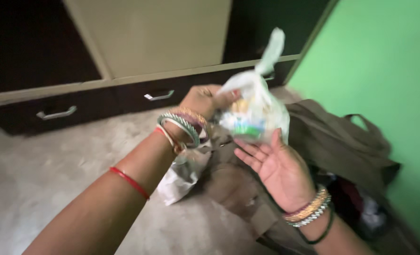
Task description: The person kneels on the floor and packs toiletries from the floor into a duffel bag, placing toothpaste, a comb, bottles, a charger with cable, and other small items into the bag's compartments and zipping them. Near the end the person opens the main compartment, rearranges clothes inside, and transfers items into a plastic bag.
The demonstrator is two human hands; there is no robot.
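a small knotted clear plastic bag (pixel 253 111) with blurred coloured contents is pinched near its top by the fingers of the left hand (pixel 204 100), above an olive-brown cloth bag (pixel 333 137) on the grey floor (pixel 39 174). the right hand (pixel 278 167) is held open-palmed just beneath it, fingers spread.

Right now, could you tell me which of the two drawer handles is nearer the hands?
The right-hand drawer handle, the short one just beside the left hand; the longer drawer handle sits farther left along the dark drawers.
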